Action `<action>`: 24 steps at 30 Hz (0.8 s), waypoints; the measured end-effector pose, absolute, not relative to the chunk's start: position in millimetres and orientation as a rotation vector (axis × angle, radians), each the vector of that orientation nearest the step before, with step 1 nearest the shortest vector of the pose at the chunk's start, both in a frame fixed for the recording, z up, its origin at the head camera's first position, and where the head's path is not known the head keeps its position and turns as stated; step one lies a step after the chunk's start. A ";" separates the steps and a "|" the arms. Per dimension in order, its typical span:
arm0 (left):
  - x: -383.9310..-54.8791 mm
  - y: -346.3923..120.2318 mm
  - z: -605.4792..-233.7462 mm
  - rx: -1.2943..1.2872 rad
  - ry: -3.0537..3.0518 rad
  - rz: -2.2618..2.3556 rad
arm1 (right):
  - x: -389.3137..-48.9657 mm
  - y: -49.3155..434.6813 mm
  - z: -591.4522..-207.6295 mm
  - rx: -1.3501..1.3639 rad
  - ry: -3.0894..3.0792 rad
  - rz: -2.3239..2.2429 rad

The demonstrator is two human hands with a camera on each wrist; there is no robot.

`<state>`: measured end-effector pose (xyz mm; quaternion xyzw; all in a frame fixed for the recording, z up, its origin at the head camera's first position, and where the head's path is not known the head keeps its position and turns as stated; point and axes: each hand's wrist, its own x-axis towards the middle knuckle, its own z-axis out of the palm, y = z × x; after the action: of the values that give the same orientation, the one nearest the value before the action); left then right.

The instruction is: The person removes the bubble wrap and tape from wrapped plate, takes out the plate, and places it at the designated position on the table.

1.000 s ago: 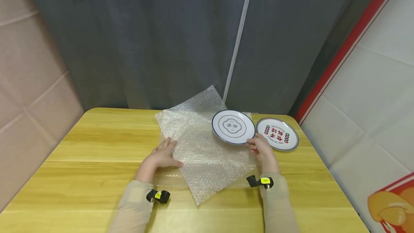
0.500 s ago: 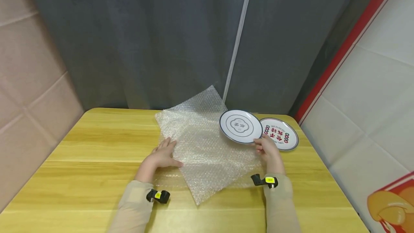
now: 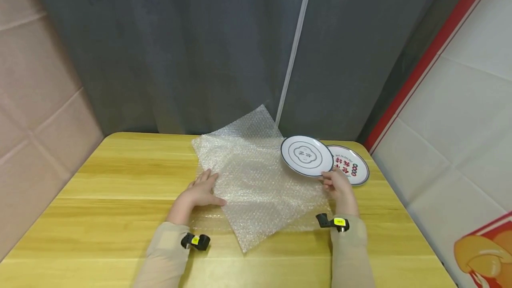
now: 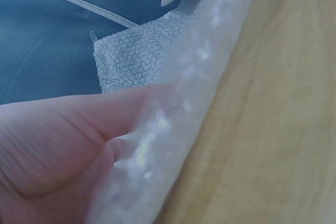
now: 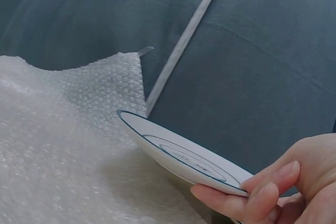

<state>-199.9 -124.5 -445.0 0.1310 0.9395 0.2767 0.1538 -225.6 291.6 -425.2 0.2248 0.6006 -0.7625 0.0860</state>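
In the head view my right hand (image 3: 338, 186) pinches the near right rim of a white plate (image 3: 305, 154) with a dark blue edge and a line-drawn emblem. The right wrist view shows this plate (image 5: 178, 153) tilted, its rim between thumb and fingers, raised over the bubble wrap (image 5: 47, 145). Layered sheets of bubble wrap (image 3: 256, 181) lie on the table, turned at different angles. At their left edge my left hand (image 3: 201, 190) rests with fingers spread. In the left wrist view, a blurred wrap edge (image 4: 178, 124) partly covers that hand's fingers.
A second white plate (image 3: 354, 177) with red characters lies at the right back of the wooden table (image 3: 100, 199), partly covered by the held plate. A grey curtain (image 3: 180, 57) hangs behind the table, and a white wall panel (image 3: 460, 132) stands at the right.
My right hand has moved right with the blue-edged plate, which now overlaps the red-lettered plate in the head view. The left hand and the bubble wrap have stayed in place.
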 end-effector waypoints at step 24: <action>-201.0 -125.5 -445.7 0.370 2.685 0.803 | -219.4 314.8 -426.6 0.808 1.725 -2.377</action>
<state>-201.0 -125.5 -445.7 0.1293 0.9382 0.2804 0.1566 -219.4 314.8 -426.6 0.2649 0.5657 -0.7795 0.0475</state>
